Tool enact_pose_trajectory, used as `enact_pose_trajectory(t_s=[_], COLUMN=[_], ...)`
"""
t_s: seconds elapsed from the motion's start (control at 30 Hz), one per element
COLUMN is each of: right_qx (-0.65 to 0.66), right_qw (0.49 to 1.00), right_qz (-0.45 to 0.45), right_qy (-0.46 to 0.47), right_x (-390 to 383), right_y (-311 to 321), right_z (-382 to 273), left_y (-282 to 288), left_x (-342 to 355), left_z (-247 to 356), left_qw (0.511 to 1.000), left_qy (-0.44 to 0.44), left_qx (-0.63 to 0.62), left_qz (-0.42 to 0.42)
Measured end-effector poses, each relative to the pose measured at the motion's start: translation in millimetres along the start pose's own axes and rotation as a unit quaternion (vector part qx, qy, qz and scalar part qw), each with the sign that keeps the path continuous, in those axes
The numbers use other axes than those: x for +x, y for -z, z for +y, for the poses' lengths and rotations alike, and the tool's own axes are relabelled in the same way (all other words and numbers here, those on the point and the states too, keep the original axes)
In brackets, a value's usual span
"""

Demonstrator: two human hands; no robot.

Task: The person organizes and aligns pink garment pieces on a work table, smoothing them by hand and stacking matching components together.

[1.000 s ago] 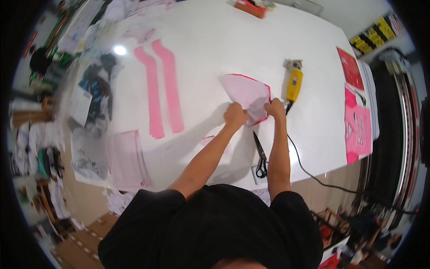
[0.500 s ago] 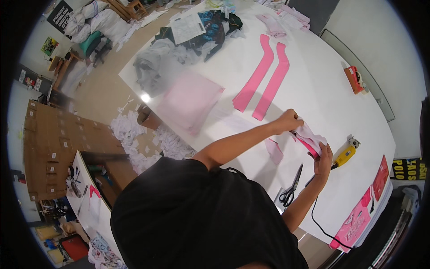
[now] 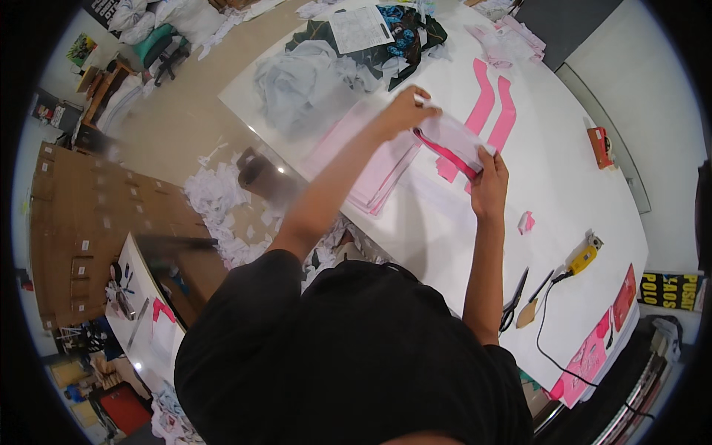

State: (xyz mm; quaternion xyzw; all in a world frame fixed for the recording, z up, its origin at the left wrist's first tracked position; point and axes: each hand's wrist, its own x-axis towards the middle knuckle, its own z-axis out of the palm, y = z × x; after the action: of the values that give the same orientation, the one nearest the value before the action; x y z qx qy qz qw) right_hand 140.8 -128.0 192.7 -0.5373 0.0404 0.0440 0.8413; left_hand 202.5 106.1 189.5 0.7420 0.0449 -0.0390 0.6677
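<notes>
While the left hand (image 3: 404, 115) pinches one end of the cloth (image 3: 461, 142), right of the upper centre, the right hand (image 3: 489, 191) grips the other end. Left of it lies the stack (image 3: 371, 167); the cutter (image 3: 582, 260) and scissors (image 3: 516, 298) lie lower right.

Fabric piece (image 3: 455, 133): pale pink, with a darker pink band (image 3: 449, 156) along its near edge. Drawn out between left hand (image 3: 405, 116) and right hand (image 3: 489, 184), pinched at each end. Runs slantwise in view, right end lower; band slightly bowed.
</notes>
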Motion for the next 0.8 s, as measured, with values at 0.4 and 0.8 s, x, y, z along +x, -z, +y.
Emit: enact_pose_trajectory(t_s=[0.4,0.8], right_qx=[-0.128,-0.238], right_qw=[0.974,0.959], right_qz=[0.047,-0.005], right_qy=[-0.183,-0.152], right_x=[-39.9,-41.3], right_y=[-79.5,-73.1], right_z=[257.0,283.7], left_y=[162.0,182.4], left_x=[-51.8,-64.2], left_z=[-274.1,-229.8], left_qw=[0.976,0.963], left_qy=[-0.006,-0.034], left_qx=[0.196,0.252], left_qz=[0.091,0.088])
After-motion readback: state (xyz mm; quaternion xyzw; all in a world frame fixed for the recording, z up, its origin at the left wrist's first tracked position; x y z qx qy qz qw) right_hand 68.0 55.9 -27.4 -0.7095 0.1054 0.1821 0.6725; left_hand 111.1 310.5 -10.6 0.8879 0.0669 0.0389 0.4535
